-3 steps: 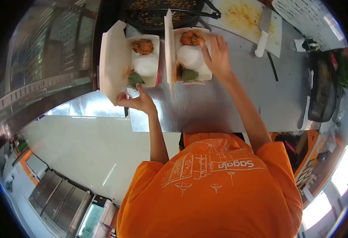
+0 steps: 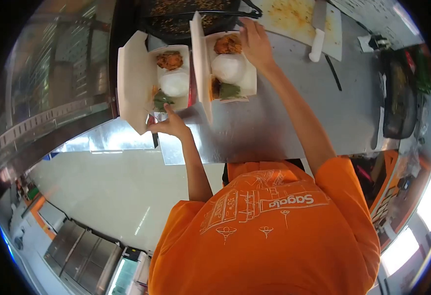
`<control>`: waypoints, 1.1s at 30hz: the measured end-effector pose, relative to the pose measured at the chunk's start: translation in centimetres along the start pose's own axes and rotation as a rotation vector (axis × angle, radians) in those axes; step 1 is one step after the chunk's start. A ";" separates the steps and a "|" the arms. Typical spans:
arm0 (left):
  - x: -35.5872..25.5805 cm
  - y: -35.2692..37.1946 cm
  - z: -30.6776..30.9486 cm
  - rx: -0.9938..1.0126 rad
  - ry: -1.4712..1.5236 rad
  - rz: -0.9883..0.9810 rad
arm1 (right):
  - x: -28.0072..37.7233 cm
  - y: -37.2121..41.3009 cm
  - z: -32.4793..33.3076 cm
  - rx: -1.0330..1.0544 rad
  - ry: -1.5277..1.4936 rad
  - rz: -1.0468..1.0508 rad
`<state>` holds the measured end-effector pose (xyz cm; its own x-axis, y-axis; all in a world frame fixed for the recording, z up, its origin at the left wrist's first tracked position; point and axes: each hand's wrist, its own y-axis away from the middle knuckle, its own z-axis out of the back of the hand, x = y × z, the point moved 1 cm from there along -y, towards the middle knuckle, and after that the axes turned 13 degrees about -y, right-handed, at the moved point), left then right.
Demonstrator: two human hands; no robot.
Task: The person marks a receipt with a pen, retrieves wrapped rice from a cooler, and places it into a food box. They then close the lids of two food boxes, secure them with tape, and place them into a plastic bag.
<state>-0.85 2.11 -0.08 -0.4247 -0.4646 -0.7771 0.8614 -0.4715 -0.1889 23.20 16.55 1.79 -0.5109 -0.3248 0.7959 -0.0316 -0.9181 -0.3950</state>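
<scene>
Two open white food boxes stand side by side on the steel counter (image 2: 274,128). Each holds a fried piece, a mound of white rice and a green leaf packet. My left hand (image 2: 169,125) pinches the near edge of the left box (image 2: 133,81), just below its green packet (image 2: 160,100). My right hand (image 2: 255,43) lies with its fingers stretched out on the far right corner of the right box (image 2: 250,83), beside its fried piece (image 2: 227,44). The right box's rice (image 2: 229,68) is uncovered.
A white cutting board (image 2: 299,19) smeared with crumbs lies at the far right of the counter, with a white-handled knife (image 2: 317,35) on it. A dark tray of fried food (image 2: 191,17) sits behind the boxes. A black container (image 2: 397,98) stands at the right edge.
My right hand has slid from the right side of the right box up to its far corner. My left hand stays on the left box's near edge.
</scene>
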 end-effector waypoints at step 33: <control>-2.8 23.4 4.8 0.628 0.201 0.031 | -11.5 21.8 33.8 -0.069 -0.125 -0.436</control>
<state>19.14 -11.27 0.54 -0.2897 -0.3650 -0.8848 0.5200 -0.8361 0.1746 57.43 -7.40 -0.46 -0.3293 0.0602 0.9423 -0.2797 -0.9594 -0.0365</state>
